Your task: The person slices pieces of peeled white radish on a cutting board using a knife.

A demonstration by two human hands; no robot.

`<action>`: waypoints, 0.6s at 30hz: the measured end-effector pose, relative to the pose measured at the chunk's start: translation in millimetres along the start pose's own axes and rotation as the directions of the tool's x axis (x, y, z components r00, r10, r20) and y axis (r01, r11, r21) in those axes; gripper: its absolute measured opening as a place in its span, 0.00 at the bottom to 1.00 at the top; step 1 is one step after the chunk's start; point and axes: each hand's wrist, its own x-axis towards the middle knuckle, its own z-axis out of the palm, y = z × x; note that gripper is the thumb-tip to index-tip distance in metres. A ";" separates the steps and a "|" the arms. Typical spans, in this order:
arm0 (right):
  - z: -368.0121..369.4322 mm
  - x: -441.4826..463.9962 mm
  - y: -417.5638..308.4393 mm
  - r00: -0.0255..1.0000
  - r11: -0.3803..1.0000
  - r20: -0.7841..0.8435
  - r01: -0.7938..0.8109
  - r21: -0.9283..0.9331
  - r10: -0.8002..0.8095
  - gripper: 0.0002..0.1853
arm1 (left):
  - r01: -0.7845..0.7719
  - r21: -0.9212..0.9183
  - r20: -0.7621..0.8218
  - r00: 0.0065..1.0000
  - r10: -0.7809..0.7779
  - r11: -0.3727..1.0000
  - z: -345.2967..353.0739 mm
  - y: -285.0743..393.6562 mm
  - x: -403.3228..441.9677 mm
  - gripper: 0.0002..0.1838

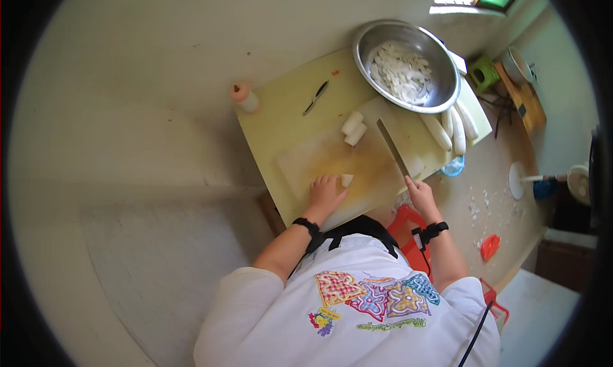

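Wht pc (347,180) just beside L grip (326,193), knife (392,148) in R grip (421,197)

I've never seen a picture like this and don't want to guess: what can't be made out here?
All in the head view:
Handle of the knife: hidden by the right hand.
Far ends of the long white vegetables: hidden by the metal bowl.
Number of white slices: too small and overlapping.
Whether the left hand touches the small white piece: too small to tell.
Lettering on the shirt: too blurred.
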 end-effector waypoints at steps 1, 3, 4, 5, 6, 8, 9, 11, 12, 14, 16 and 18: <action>1.3 -1.1 5.4 0.999 0.998 0.004 -0.034 0.049 0.034 0.32 | -0.001 0.017 0.016 1.000 0.000 1.000 1.8 5.6 7.7 0.18; 5.5 -21.5 -3.1 1.000 0.987 0.024 -0.022 0.160 0.018 0.31 | -0.010 0.024 0.055 0.998 0.009 1.000 15.2 3.8 14.3 0.17; 7.4 -32.8 -9.1 0.999 0.965 0.046 0.013 0.263 -0.026 0.31 | -0.080 -0.001 -0.016 0.997 0.080 0.997 26.0 0.3 14.6 0.16; 11.0 -39.5 -11.9 0.999 0.964 0.036 -0.002 0.264 -0.008 0.31 | -0.155 -0.019 -0.097 0.984 0.153 0.988 34.2 -2.5 20.1 0.14; 15.3 -47.4 -12.9 0.997 0.963 0.049 0.038 0.268 -0.053 0.30 | -0.163 -0.028 -0.079 0.984 0.161 0.986 33.1 -0.4 26.1 0.14; 30.2 -60.8 -4.2 0.991 0.953 0.062 0.094 0.289 -0.117 0.29 | -0.112 -0.097 -0.039 0.993 0.109 0.989 28.6 3.4 22.9 0.12; 34.1 -68.8 -8.8 0.994 0.953 0.061 0.071 0.296 -0.093 0.29 | -0.114 -0.099 -0.014 0.994 0.113 0.989 26.1 5.5 21.4 0.12; 37.4 -78.8 -22.8 0.989 0.981 0.138 0.030 0.192 -0.057 0.29 | -0.121 -0.129 -0.044 0.992 0.116 0.984 21.1 9.0 25.3 0.11; 43.2 -79.6 -22.6 0.991 0.980 0.112 0.045 0.194 -0.068 0.28 | -0.124 -0.131 -0.030 0.992 0.121 0.984 22.0 8.6 27.0 0.11; 43.5 -80.8 -32.1 0.991 0.988 0.121 0.046 0.146 -0.064 0.28 | -0.136 -0.167 -0.090 0.988 0.122 0.977 23.8 9.1 27.9 0.09; 40.5 -77.1 -35.5 0.985 0.997 0.160 0.060 0.052 -0.067 0.28 | -0.154 -0.175 -0.094 0.986 0.140 0.972 25.3 10.3 30.2 0.07; 38.0 -74.5 -42.0 0.983 0.999 0.174 0.052 0.009 -0.053 0.29 | -0.174 -0.177 -0.106 0.982 0.157 0.969 26.3 8.9 34.5 0.06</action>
